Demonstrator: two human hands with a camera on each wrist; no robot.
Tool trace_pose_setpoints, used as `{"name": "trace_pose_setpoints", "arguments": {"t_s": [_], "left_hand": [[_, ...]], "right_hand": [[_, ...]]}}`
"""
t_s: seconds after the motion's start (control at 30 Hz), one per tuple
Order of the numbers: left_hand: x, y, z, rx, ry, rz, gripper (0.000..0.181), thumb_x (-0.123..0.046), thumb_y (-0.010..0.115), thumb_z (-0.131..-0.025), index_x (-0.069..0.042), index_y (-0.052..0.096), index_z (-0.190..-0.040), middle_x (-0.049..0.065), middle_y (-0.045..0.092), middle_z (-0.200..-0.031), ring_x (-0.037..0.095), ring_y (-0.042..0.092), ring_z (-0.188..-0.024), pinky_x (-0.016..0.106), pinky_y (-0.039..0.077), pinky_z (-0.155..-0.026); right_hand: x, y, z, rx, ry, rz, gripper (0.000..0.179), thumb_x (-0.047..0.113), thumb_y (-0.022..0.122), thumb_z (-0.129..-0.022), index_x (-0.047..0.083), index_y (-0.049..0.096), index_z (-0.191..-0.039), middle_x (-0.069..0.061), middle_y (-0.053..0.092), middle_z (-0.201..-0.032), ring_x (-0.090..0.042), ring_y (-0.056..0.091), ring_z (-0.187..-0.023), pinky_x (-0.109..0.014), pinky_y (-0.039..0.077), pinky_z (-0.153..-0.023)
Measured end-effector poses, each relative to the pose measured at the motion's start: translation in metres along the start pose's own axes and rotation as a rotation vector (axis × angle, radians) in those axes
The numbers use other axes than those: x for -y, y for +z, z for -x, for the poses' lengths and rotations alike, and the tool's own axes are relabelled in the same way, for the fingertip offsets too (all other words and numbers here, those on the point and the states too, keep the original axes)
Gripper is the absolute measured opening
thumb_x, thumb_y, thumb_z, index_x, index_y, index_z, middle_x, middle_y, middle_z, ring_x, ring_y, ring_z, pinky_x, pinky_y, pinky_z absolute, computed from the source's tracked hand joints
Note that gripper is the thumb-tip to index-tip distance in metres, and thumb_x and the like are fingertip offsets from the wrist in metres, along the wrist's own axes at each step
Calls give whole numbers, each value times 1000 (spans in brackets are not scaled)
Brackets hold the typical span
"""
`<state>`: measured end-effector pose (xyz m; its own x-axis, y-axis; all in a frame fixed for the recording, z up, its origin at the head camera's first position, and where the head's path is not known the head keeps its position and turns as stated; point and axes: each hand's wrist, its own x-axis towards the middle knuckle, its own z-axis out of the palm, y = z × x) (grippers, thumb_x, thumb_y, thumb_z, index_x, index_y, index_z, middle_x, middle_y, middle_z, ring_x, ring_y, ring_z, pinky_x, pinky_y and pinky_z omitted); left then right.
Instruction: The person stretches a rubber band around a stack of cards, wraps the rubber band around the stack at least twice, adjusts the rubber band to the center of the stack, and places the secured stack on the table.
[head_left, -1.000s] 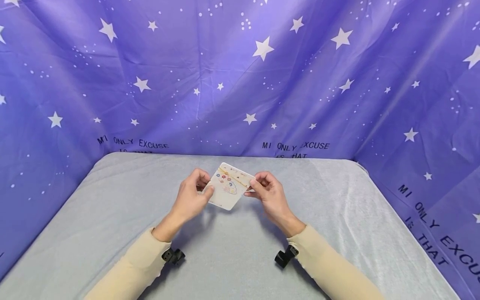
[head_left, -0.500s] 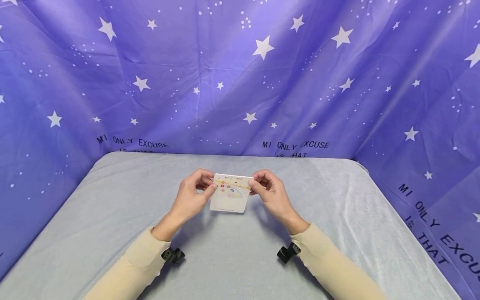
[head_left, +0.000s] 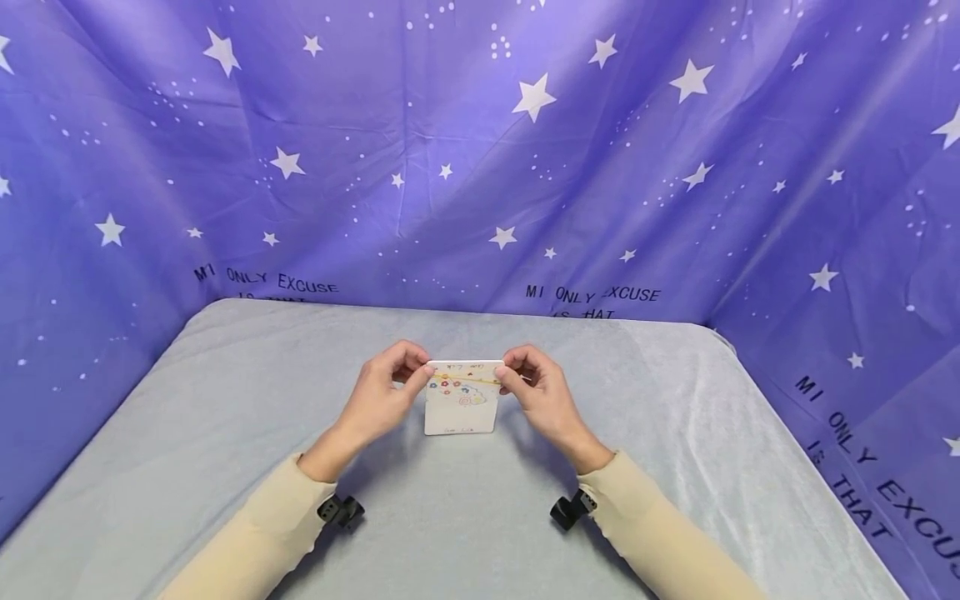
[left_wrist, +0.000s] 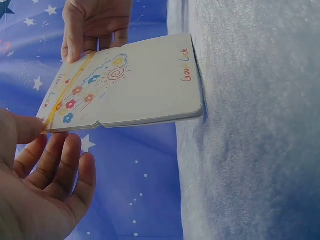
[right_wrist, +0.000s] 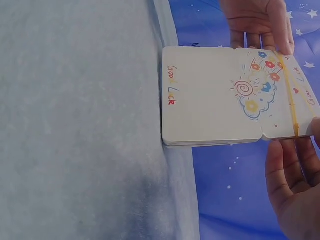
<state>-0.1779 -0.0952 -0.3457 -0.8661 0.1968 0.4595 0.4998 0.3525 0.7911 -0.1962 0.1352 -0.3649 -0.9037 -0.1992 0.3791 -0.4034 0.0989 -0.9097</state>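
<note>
A small stack of white cards (head_left: 461, 417), printed with flowers, a sun and "Good Luck", is held up with its face toward the head camera. Near its top a yellow rubber band (right_wrist: 289, 95) runs across it. My left hand (head_left: 384, 392) pinches the upper left corner between thumb and fingers. At the upper right corner, my right hand (head_left: 546, 402) has the same pinch, thumb on the front. Both wrist views show the stack's lower edge right by the cloth. Shallow notches mark its sides in the left wrist view.
A pale blue-grey cloth (head_left: 225, 408) covers the table. Behind and on both sides hangs a purple curtain (head_left: 337, 125) with white stars and black lettering. A small black camera (head_left: 343, 512) sits at the left cuff, another black camera (head_left: 572, 510) at the right.
The card stack was tilted diagonally a second ago. It has turned level and come down slightly, and the left hand now grips by the top corner rather than lower on the side.
</note>
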Motion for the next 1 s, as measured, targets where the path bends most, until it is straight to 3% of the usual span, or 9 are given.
{"name": "trace_pose_setpoints", "arguments": {"t_s": [0.07, 0.3, 0.67, 1.0], "left_hand": [[-1, -1, 0, -3, 4, -12, 5, 3, 62, -88, 4, 58, -91, 12, 63, -77, 22, 59, -69, 31, 51, -66], [41, 7, -3, 1, -6, -19, 7, -4, 67, -87, -6, 60, -88, 1, 62, -76, 15, 59, -68, 28, 50, -63], [43, 4, -3, 32, -65, -39, 9, -5, 68, -86, -9, 61, -82, 0, 63, -77, 14, 59, -69, 28, 51, -65], [43, 6, -3, 8, -31, -25, 8, -6, 68, -86, -9, 61, -84, -2, 63, -76, 14, 60, -69, 28, 51, -66]], "right_hand": [[5, 1, 2, -4, -3, 6, 8, -6, 59, -89, -11, 55, -93, -22, 57, -85, -33, 59, -76, -48, 54, -70], [5, 0, 3, -4, 4, 7, 8, -6, 60, -89, -12, 55, -93, -21, 58, -85, -37, 58, -76, -50, 53, -71], [2, 0, 2, 84, 89, 20, 6, -6, 56, -90, -12, 54, -89, -21, 61, -89, -44, 59, -80, -51, 54, -71], [3, 0, 1, 34, 48, -8, 10, -9, 56, -89, -12, 53, -97, -20, 57, -83, -44, 57, -72, -47, 55, -67]]}}
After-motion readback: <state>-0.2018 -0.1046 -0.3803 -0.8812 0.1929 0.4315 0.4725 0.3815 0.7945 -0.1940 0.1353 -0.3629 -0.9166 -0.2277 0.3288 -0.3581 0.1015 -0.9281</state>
